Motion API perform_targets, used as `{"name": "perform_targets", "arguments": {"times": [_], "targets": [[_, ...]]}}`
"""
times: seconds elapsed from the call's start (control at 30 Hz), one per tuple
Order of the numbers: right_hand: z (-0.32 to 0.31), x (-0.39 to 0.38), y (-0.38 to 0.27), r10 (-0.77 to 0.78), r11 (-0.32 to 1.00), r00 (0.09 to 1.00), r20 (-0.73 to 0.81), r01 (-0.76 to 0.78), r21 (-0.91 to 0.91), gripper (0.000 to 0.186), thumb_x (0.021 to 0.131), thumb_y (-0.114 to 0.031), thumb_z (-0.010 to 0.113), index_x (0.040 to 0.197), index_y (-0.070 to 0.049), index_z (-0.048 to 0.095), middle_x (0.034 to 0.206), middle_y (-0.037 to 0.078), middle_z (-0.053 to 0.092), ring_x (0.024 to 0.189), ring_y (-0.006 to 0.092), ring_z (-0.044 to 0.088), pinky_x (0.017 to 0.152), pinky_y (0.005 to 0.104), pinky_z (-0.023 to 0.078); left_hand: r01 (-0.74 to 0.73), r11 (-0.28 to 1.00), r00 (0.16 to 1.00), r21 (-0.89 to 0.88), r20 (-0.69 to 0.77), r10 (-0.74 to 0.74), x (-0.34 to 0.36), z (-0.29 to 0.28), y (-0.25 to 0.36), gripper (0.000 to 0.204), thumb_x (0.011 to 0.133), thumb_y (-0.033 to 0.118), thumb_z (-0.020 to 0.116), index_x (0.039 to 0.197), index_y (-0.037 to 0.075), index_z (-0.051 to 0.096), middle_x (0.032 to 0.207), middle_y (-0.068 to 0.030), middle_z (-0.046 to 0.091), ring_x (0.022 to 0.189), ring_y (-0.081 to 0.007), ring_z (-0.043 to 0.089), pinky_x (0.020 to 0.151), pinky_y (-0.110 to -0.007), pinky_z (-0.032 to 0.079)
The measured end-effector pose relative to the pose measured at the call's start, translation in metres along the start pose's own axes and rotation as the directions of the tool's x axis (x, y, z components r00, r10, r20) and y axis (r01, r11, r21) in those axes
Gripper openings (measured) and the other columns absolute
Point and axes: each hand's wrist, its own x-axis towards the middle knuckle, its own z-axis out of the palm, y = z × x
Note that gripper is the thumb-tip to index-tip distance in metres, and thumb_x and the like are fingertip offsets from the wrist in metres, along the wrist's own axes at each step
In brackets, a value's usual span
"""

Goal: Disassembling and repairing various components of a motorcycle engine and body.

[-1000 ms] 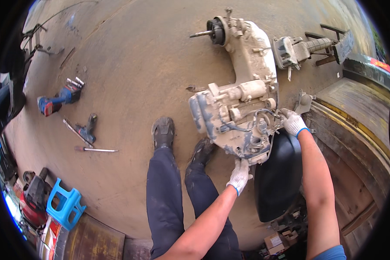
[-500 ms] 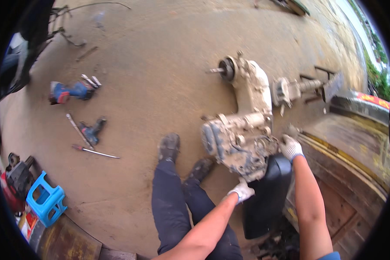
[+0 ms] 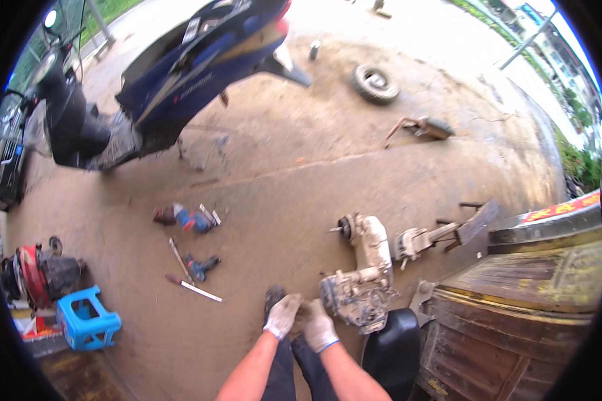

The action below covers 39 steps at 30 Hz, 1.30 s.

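My left hand [image 3: 284,316] and my right hand [image 3: 317,325], both in whitish work gloves, are close together in front of my legs. Their fingers are curled in toward each other. Whatever they may hold is too small or hidden to make out. Just right of my right hand, a dirty scooter engine [image 3: 358,294] with its long drive case lies on the ground, and neither hand touches it. A black scooter seat [image 3: 392,354] sits against the engine's near end, beside my right forearm.
A dark blue scooter [image 3: 187,87] stands far left. Blue power tools [image 3: 192,219], a screwdriver [image 3: 194,288] and a blue stool [image 3: 90,319] are at left. A shock-like part [image 3: 415,242] lies beyond the engine. Wooden panels [image 3: 475,347] fill the right; a tyre [image 3: 374,83] lies far off.
Both hands have left the engine and seat and come together farther left, before my legs. My view has tilted up, bringing the scooter and tyre into sight.
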Motion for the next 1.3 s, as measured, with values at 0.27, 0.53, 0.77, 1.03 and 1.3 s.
{"name": "perform_targets", "arguments": {"times": [0.27, 0.53, 0.77, 1.03, 1.3], "targets": [[0.136, -0.093, -0.042, 0.233, 0.912, 0.787, 0.572, -0.381, 0.153, 0.060, 0.113, -0.048, 0.051, 0.155, -0.006, 0.050, 0.150, 0.011, 0.058, 0.140, 0.0263, 0.051, 0.124, 0.0428, 0.036, -0.122, 0.857, 0.892, 0.500, -0.323, 0.316, -0.105, -0.062, 0.169, 0.057, 0.107, 0.052, 0.053, 0.092, 0.004, 0.080, 0.088, -0.0258, 0.075, 0.085, -0.0439, 0.075, 0.078, -0.051, 0.058], [0.247, -0.137, -0.031, -0.081, 0.953, 0.933, 0.350, 0.176, -0.247, 0.042, 0.115, -0.033, 0.050, 0.145, -0.005, 0.061, 0.128, 0.004, 0.068, 0.119, 0.0140, 0.061, 0.108, 0.0284, 0.046, -0.003, 0.829, 0.849, 0.559, -0.436, 0.297, -0.131, -0.116, 0.263, 0.072, 0.107, 0.061, 0.039, 0.096, 0.004, 0.081, 0.101, -0.0291, 0.074, 0.104, -0.0474, 0.072, 0.094, -0.056, 0.054], [0.341, -0.257, -0.087, -0.087, 0.873, 0.776, 0.625, 0.362, -0.328, 0.051, 0.113, -0.019, 0.053, 0.162, -0.003, 0.047, 0.133, -0.001, 0.067, 0.120, 0.0098, 0.060, 0.107, 0.0258, 0.048, -0.201, 0.912, 0.885, 0.358, -0.334, 0.326, -0.148, -0.204, 0.348, 0.065, 0.105, 0.063, 0.053, 0.088, 0.006, 0.078, 0.090, -0.0246, 0.075, 0.087, -0.0460, 0.072, 0.076, -0.052, 0.055], [0.389, -0.273, -0.184, 0.075, 0.927, 0.706, 0.704, 0.211, -0.311, 0.054, 0.111, -0.022, 0.060, 0.160, -0.001, 0.049, 0.153, 0.005, 0.060, 0.130, 0.0139, 0.062, 0.113, 0.0286, 0.049, -0.463, 0.753, 0.656, 0.468, -0.390, 0.646, -0.181, -0.222, 0.408, 0.046, 0.109, 0.046, 0.060, 0.111, 0.003, 0.076, 0.104, -0.0213, 0.077, 0.098, -0.0361, 0.074, 0.088, -0.043, 0.056], [0.299, -0.208, -0.343, -0.230, 0.958, 0.813, 0.535, 0.286, -0.022, 0.057, 0.114, -0.026, 0.045, 0.166, -0.004, 0.037, 0.162, 0.012, 0.053, 0.146, 0.0261, 0.054, 0.122, 0.0416, 0.045, -0.005, 0.806, 0.924, 0.592, -0.305, 0.230, -0.104, -0.268, 0.354, 0.043, 0.105, 0.042, 0.060, 0.117, 0.004, 0.075, 0.097, -0.0208, 0.076, 0.090, -0.0342, 0.074, 0.084, -0.045, 0.056]]}}
